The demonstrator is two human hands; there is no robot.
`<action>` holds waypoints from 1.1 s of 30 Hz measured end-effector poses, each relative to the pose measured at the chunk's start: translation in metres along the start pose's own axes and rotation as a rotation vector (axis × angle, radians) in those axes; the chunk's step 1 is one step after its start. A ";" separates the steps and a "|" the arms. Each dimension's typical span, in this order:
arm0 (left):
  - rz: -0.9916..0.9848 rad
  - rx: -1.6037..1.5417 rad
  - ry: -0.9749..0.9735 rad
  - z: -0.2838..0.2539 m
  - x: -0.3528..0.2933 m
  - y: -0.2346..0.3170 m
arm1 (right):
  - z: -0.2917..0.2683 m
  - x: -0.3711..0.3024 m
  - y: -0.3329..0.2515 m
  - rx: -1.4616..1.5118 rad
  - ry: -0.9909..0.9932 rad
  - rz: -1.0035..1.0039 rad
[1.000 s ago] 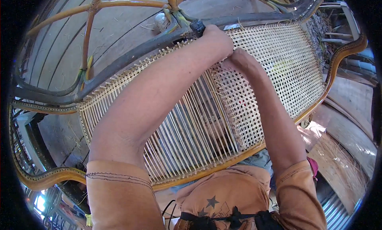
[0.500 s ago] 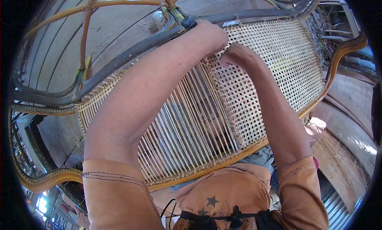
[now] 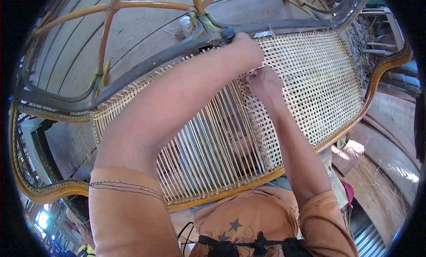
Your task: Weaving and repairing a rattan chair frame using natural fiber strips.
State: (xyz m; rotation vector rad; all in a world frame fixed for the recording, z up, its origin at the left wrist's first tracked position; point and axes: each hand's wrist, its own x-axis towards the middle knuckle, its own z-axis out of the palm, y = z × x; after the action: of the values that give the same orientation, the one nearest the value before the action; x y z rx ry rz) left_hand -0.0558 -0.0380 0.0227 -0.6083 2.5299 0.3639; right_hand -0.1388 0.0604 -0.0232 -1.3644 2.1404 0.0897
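The person leans over a long cane seat panel set in a curved wooden frame, and both hands meet at its far edge, where the woven part ends. The left hand is curled shut against the dark far rail, seemingly pinching a thin cane strand, though the strand is too fine to be sure of. The right hand lies just below it, fingers bent and pressed onto the weave edge; I cannot tell whether it grips anything. The right portion of the panel looks finished, a tight open lattice from rail to rail. The left portion holds only straight parallel strands with no crossing rows, so by my reckoning about half the weaving is left. Loose strand ends bristle along the far rail. Beyond the panel stand bare rattan poles tied with green binding, on a plank floor strewn with fibres. The left forearm crosses over the unwoven stretch and hides part of it from view.
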 end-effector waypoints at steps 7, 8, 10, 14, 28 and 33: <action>-0.198 -0.124 -0.129 0.002 -0.002 -0.006 | -0.004 -0.004 -0.010 -0.219 0.132 -0.138; -0.233 -0.119 -0.113 0.000 -0.001 -0.004 | -0.004 -0.004 -0.007 -0.214 0.146 -0.152; -0.203 -0.069 -0.117 -0.004 0.000 -0.003 | -0.008 0.000 0.002 -0.168 0.113 -0.254; -0.284 -0.043 -0.036 -0.004 -0.010 -0.014 | -0.012 0.001 0.015 -0.262 0.121 -0.540; -0.389 -0.098 0.056 0.012 -0.037 -0.026 | 0.011 0.019 0.035 -0.362 0.372 -0.790; -0.463 -0.151 0.090 0.009 -0.055 -0.034 | 0.014 0.043 0.022 0.052 0.257 -0.776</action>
State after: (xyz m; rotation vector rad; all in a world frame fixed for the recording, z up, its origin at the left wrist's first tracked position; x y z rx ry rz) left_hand 0.0071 -0.0447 0.0400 -1.2602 2.3602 0.3628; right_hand -0.1643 0.0410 -0.0626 -2.1590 1.6313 -0.4627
